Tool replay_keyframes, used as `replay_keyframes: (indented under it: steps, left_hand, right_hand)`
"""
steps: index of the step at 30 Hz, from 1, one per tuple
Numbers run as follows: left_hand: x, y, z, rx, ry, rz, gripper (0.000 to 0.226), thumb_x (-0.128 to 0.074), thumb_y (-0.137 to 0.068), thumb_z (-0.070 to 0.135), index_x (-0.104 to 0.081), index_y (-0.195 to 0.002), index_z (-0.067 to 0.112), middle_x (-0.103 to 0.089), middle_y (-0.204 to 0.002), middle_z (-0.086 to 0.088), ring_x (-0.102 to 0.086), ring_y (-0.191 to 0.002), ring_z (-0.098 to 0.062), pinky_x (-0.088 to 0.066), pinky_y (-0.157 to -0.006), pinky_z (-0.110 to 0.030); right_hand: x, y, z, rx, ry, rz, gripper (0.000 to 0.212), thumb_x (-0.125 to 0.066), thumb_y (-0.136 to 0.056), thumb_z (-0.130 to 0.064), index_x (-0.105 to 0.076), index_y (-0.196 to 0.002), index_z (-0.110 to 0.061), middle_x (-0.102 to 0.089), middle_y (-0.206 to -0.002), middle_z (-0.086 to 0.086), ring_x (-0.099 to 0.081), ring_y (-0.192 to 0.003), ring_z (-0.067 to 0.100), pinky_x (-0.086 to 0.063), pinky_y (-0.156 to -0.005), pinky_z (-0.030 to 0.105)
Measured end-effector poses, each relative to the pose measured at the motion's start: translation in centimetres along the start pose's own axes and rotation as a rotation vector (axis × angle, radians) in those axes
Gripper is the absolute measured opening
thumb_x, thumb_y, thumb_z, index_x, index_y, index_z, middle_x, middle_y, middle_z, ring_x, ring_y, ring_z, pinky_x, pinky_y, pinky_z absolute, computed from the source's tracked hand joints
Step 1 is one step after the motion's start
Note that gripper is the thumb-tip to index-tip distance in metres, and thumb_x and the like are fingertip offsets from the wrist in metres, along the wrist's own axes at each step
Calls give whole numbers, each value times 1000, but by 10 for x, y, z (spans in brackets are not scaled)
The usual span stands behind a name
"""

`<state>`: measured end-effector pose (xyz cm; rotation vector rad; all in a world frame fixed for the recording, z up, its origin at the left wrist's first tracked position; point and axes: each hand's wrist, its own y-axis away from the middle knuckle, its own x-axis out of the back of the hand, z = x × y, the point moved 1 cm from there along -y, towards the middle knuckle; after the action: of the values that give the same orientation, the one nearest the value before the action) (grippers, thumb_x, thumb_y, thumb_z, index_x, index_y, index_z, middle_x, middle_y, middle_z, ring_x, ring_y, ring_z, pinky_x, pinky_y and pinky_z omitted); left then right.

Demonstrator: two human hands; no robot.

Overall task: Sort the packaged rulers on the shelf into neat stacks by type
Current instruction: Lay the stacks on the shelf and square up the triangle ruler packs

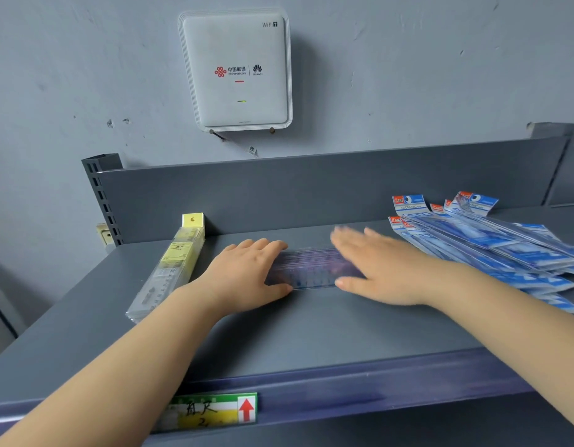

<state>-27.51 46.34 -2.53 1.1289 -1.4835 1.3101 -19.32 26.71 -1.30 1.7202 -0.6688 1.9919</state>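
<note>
While both hands lie flat, left hand (247, 272) and right hand (380, 269) press blurred ruler (311, 269)

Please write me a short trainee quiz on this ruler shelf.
1. True or false: the yellow rulers lie left of both hands.
2. Which pile is fanned out untidily: A yellow, B blue?
3. What lies between the left hand and right hand?

Key: 1 true. 2 B. 3 A blurred clear ruler pack on the shelf.
</note>
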Motion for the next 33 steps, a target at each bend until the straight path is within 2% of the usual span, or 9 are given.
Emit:
replay_keyframes:
  steps: [4,8,11,14,19,23,25,28,33]
  left_hand:
    - [0,-1,0,-7,-3,-2,67,-47,-88,57,-27,-143,25,-43,-139,5,-40,-126,-19,-31,-104,-30]
    - [-2,-4,-1,-2,5,-30,66,-49,-87,56,-29,-142,25,-46,-135,2,-43,-122,-22,-35,-102,-31]
    - [0,-5,-1,-7,-45,-41,64,-47,-88,56,-29,-141,25,-47,-132,0,-45,-120,-24,-34,-99,-32]
    - [1,-5,0,-15,-74,-44,62,-46,-89,56,-30,-140,24,-48,-130,1,-45,-120,-23,-32,-98,-31]
    - [6,0,-9,55,-8,-91,57,-54,-85,52,-40,-132,24,-52,-130,5,-48,-119,-19,-32,-96,-32]
    - [16,13,-33,196,286,-123,56,-71,-77,40,-49,-127,28,-56,-116,5,-53,-104,-16,-40,-88,-24]
    - [18,17,-38,206,393,-77,53,-76,-75,34,-55,-123,27,-53,-105,9,-51,-98,-11,-38,-80,-20]
    - [22,17,-40,200,498,17,53,-80,-72,29,-58,-120,24,-55,-106,13,-52,-103,-8,-34,-79,-15]
    - [44,16,-40,261,1148,476,79,-77,-58,34,-44,-130,30,-56,-120,7,-59,-104,-9,-46,-87,-23]
  right_hand:
    - [-3,0,-4,3,14,-10,74,-33,-96,-49,0,-150,-11,1,-159,2,1,-146,12,1,-118,29]
    - [4,-7,-11,18,26,-35,73,-39,-94,-48,-8,-149,-10,-14,-157,3,-12,-145,15,-6,-119,33]
    - [10,-19,-25,29,-36,18,70,-47,-90,-45,-21,-145,-10,-35,-148,3,-31,-137,22,-22,-115,38]
    - [5,-34,-39,54,-52,-30,51,-51,-87,-41,-39,-127,-13,-51,-125,4,-46,-118,25,-38,-98,37]
    - [5,-43,-41,78,-110,-114,44,-49,-90,-38,-41,-126,-13,-48,-120,5,-45,-114,24,-35,-96,36]
    - [4,-42,-36,78,-188,-129,51,-53,-89,-41,-37,-132,-17,-47,-126,0,-45,-115,24,-37,-97,35]
    - [3,-43,-34,82,-230,-113,52,-55,-88,-41,-38,-132,-19,-48,-127,-1,-46,-116,23,-38,-98,37]
    - [3,-42,-31,87,-335,-58,52,-59,-88,-38,-39,-131,-19,-48,-128,-4,-47,-116,19,-39,-99,37]
    - [16,-44,-24,34,-771,231,43,-65,-85,-27,-46,-122,-19,-55,-115,-5,-54,-107,14,-41,-88,27]
